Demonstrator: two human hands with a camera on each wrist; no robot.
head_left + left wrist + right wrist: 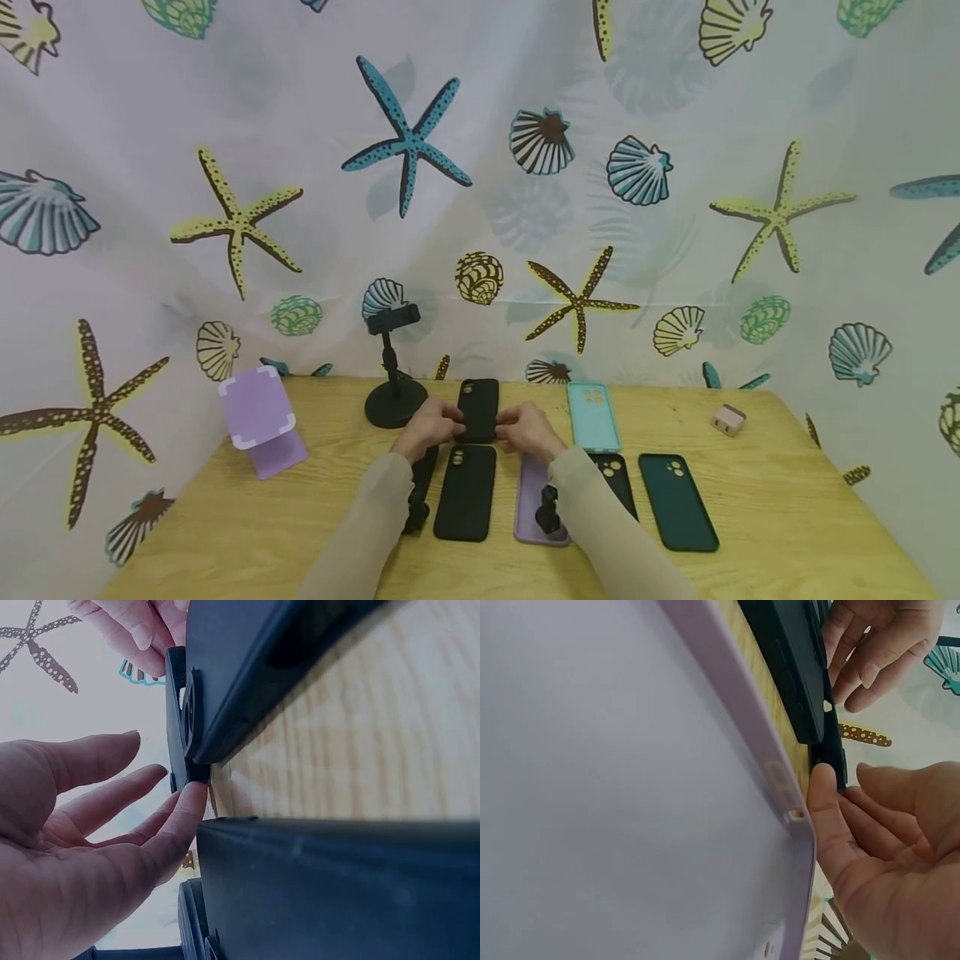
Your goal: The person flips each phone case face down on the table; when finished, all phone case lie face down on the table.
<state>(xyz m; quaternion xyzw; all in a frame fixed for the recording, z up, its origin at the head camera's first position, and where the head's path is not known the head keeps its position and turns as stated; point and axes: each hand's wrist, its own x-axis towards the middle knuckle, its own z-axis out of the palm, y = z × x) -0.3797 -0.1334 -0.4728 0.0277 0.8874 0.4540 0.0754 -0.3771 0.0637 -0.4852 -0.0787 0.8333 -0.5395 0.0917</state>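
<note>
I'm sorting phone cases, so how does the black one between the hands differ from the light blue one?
The black case sits between the left hand and right hand; no hand touches the light blue case. In the head view, the black case is nearly straight; the light blue case slants, its top end further left. Both are rectangular phone cases with rounded corners.

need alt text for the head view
A person's left hand and right hand touch the sides of a black case on a table. Nearer lie other black cases, a purple case and a green case; a light-blue case is to the right, a black stand and a purple stand to the left. A starfish and shell cloth hangs behind.
</note>
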